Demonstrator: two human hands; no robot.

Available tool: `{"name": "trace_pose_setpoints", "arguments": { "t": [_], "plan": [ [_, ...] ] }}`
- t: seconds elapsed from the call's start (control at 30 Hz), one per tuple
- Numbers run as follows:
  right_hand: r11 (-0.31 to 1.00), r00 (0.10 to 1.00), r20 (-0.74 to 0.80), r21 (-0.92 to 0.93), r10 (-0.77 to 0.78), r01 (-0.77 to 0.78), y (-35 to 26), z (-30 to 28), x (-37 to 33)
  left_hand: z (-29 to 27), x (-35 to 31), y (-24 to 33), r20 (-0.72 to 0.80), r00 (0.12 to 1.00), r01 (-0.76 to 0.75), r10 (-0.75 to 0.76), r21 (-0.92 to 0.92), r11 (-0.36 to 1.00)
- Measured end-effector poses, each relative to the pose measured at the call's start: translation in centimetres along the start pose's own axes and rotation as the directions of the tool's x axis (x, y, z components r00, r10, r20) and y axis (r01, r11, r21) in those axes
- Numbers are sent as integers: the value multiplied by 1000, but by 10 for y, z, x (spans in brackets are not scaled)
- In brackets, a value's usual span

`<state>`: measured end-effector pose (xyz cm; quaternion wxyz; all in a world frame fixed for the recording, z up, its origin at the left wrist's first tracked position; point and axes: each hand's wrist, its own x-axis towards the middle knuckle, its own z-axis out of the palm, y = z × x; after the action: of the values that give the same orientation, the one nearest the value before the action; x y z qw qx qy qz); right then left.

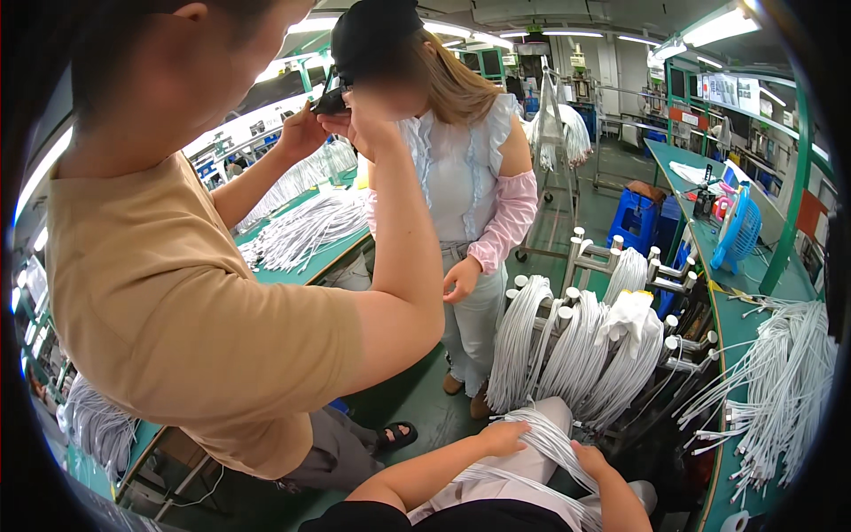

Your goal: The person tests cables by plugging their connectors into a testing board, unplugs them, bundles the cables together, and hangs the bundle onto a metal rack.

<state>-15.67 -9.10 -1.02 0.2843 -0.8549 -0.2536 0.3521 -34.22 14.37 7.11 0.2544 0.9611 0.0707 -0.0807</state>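
Note:
A bundle of white cables [551, 443] lies across my lap, over light-coloured trousers. My left hand [505, 437] is closed on the bundle's left side, with the fingertips hidden against the cables. On the other side my right hand [589, 461] grips the same bundle, thumb along its edge. Just beyond my knees, thick hanks of white cable [574, 355] hang over the metal arms of a rack [612, 253]. A white glove [628, 316] with a yellow edge rests on top of one hank.
A person in a tan T-shirt [195, 293] stands close at my left, hands raised to another person's black cap [377, 35]. Loose white cables [771, 390] spread over the green bench [736, 324] at right, near a blue fan [737, 229]. Blue stools [633, 217] stand behind the rack.

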Motion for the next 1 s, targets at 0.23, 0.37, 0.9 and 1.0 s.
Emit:
{"name": "trace_pose_setpoints", "arguments": {
  "t": [0.23,0.37,0.9,1.0],
  "plan": [
    [1000,1000,3,0,-29,29,-1,0,-1,-1,-1,0,6,1000,9,-9,-6,1000],
    [999,999,-1,-15,-39,39,5,2,3,0,0,0,-15,1000,-16,16,-4,1000],
    [999,999,1,-2,-43,43,5,3,3,0,-1,0,-30,1000,-1,1,6,1000],
    [1000,1000,-1,-15,-27,27,5,3,3,0,0,1,-28,1000,-4,4,2,1000]
  ]
}}
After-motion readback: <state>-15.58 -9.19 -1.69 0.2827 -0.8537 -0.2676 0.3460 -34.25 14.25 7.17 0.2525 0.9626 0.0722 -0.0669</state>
